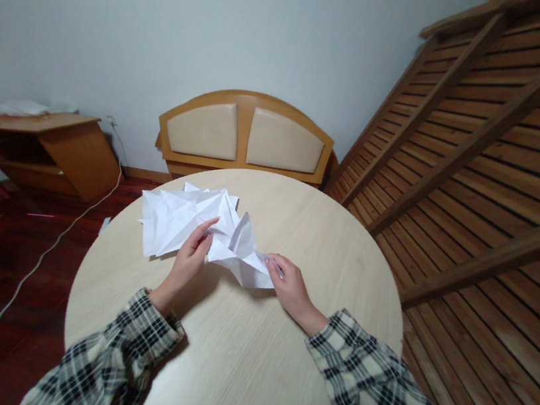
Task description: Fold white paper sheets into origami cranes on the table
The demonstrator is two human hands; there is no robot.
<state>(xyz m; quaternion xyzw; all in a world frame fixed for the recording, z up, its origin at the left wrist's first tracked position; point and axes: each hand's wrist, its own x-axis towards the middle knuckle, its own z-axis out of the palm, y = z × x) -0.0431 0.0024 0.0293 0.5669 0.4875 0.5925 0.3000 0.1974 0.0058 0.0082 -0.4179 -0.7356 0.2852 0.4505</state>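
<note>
A creased white sheet of paper (241,267) is stretched between my two hands just over the round table, with one fold standing up near its middle. My right hand (290,289) pinches the sheet's right end between thumb and fingers. At the sheet's left end is my left hand (191,253), its index finger stretched along the paper and its thumb close below; the fingers underneath are partly hidden. Behind and left of that hand lies a loose pile of crumpled, folded white papers (168,215), partly covered by the hand and the held sheet.
The round pale wood table (248,360) carries the papers. Behind it stands a headboard (242,131) with two padded panels. Slatted wood (482,158) leans along the right. At left are a wooden desk (75,155) and a white cable (47,251) running over the dark floor.
</note>
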